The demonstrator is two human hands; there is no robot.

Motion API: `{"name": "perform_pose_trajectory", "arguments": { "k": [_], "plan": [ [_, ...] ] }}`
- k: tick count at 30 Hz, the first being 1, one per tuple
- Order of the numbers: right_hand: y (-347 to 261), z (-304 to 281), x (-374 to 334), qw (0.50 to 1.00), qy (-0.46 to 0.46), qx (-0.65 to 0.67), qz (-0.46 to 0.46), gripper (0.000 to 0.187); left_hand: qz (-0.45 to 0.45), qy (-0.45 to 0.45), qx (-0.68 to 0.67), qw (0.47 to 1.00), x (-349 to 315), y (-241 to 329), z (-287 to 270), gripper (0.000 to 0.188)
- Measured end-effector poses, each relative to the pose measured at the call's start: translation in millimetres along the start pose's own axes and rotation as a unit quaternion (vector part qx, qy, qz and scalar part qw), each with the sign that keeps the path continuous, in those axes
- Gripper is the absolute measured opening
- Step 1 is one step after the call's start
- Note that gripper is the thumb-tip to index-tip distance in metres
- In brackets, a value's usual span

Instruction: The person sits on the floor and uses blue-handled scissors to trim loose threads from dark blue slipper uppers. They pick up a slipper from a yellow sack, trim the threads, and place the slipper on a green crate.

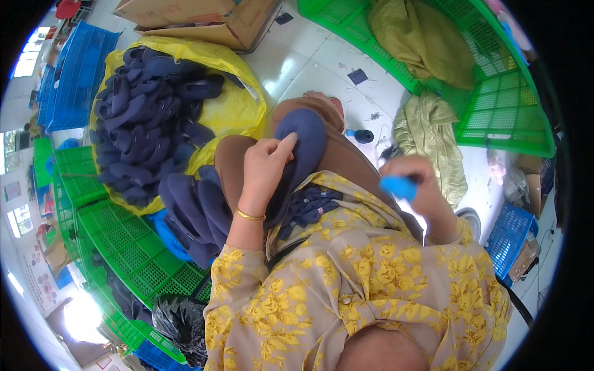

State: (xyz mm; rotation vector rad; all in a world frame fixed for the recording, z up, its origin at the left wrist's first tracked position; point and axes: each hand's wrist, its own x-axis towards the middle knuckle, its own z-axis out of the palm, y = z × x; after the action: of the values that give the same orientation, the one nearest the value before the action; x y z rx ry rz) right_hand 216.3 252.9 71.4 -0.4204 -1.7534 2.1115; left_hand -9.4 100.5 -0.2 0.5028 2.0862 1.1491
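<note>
A dark navy slipper-like fabric piece (307, 139) lies across my knees, its rounded end pointing away from me. My left hand (267, 166) is closed on it, thumb and fingers pinching near its left edge. Raised to the right, apart from that piece, my right hand (418, 184) is wrapped round a small bright blue object (398, 187); motion blur hides what kind it is. Navy fabric scraps (314, 204) rest in my lap. Beside my left thigh, several more navy slipper-like pieces (193, 210) are bunched together.
A yellow bag (238, 93) heaped with navy pieces stands at the left. Green crates (133, 244) flank me there. Another green crate (507, 114) holds olive cloth (424, 43) at the far right. A cardboard box (204, 21) and a dark blue-tipped item (364, 136) are on the floor.
</note>
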Motion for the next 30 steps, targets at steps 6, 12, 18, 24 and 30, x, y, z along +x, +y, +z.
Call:
{"name": "perform_pose_trajectory", "arguments": {
  "k": [6,12,18,24,30],
  "plan": [
    [-12.1,12.3,8.5,0.943,-0.254,-0.206,0.059,0.018,0.066,-0.033,0.011,0.997,-17.2,17.6,-5.3,0.019],
    [45.1,-43.0,32.1,0.773,0.044,-0.627,0.085,0.025,-0.008,-0.116,-0.116,0.986,-28.5,18.5,-20.4,0.006],
    [52.4,20.8,79.1,0.924,-0.101,-0.348,-0.123,0.044,0.026,-0.174,-0.142,0.974,-30.3,22.1,-28.5,0.004],
    [69.6,18.0,107.1,0.903,-0.244,-0.340,-0.099,0.032,0.001,-0.162,-0.215,0.963,-26.4,20.4,-30.7,0.006],
    [79.0,23.9,102.1,0.932,-0.182,-0.301,-0.081,0.037,0.028,-0.174,-0.173,0.969,-24.3,14.4,-27.8,0.008]
  ]
}}
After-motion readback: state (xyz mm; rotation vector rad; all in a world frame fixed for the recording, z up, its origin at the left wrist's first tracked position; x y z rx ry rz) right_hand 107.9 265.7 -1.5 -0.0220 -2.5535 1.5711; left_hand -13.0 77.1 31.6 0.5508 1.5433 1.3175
